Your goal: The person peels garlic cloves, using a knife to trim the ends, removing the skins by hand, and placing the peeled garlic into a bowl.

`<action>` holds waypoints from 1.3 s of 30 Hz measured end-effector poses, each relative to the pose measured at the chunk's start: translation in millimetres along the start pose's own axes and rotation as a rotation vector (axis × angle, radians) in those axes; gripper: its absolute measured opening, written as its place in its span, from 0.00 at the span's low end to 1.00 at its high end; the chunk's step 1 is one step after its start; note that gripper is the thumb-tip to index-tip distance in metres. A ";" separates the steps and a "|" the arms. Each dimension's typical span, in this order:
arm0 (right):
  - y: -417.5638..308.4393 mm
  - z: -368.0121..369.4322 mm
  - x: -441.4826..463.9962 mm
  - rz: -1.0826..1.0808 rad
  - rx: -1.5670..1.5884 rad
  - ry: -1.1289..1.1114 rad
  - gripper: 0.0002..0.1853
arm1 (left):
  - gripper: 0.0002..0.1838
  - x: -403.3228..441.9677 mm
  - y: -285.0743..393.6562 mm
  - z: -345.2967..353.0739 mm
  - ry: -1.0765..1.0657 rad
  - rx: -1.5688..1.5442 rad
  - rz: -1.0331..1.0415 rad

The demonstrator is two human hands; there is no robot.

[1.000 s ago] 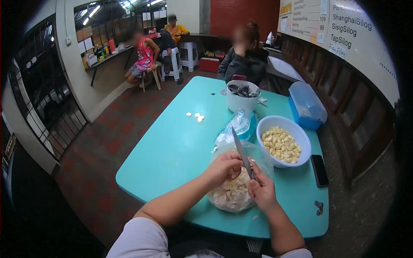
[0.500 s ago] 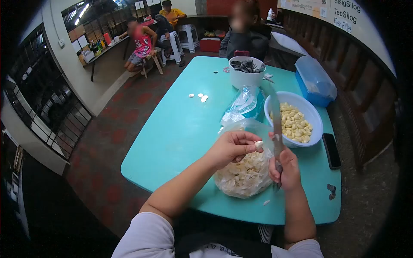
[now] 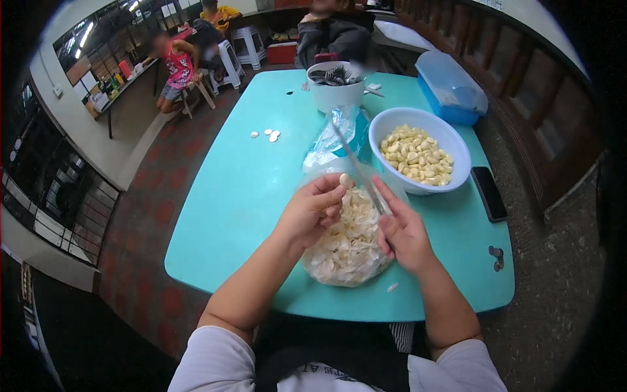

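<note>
Between the thumb and fingers of my left hand (image 3: pixel 312 208) is a pale garlic clove (image 3: pixel 346 181). My right hand (image 3: pixel 403 230) is wrapped round a knife (image 3: pixel 356 162), its blade slanting up and to the left, close beside the clove. Below both hands sits a clear plastic bag (image 3: pixel 346 277) full of papery garlic skins (image 3: pixel 349 245). Just beyond my right hand stands a light blue bowl (image 3: pixel 462 140) holding many peeled garlic cloves (image 3: pixel 418 155).
On the turquoise table (image 3: pixel 219 215) are a white tub of utensils (image 3: pixel 336 98), a plastic packet (image 3: pixel 339 134), a blue lidded box (image 3: pixel 450 88), a phone (image 3: pixel 488 194), and coins (image 3: pixel 274 136). Across the table sits a person (image 3: pixel 336 39); others sit farther back.
The knife has tipped from near upright to leaning left, its blade now nearer the clove. My view has shifted, so the table things appear farther left and higher.
</note>
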State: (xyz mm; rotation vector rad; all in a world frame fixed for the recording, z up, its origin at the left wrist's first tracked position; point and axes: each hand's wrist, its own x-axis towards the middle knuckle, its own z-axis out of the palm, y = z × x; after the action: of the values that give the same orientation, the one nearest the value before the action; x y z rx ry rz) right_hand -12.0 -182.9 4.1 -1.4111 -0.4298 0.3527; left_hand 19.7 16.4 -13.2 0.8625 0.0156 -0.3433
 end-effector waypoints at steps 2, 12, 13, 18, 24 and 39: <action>0.8 2.1 -2.9 -0.014 -0.009 -0.028 0.34 | 0.12 -0.7 -3.3 -4.0 -0.039 0.003 0.001; 2.1 7.7 -2.4 -0.211 -0.510 0.035 0.36 | 0.14 -5.5 -14.2 10.1 0.010 -0.009 -0.003; 8.4 7.9 -0.4 -0.281 -0.535 0.057 0.35 | 0.14 -5.8 -14.9 8.8 0.016 -0.017 -0.001; 15.3 4.7 3.2 -0.364 -0.628 0.093 0.33 | 0.10 -3.4 -18.1 6.1 0.011 0.133 0.102; 8.8 4.8 4.0 -0.294 -0.576 0.059 0.32 | 0.11 -3.7 -18.0 4.4 0.029 0.189 0.157; 4.9 3.9 3.3 -0.173 -0.467 0.007 0.31 | 0.06 -5.8 -18.2 7.3 0.029 0.189 0.127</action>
State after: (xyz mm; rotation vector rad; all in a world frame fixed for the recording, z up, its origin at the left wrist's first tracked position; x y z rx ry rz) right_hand -10.9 -177.3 -0.1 -1.8115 -0.6530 0.1065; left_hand 7.7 1.8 -21.0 1.0505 -0.0449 -0.2154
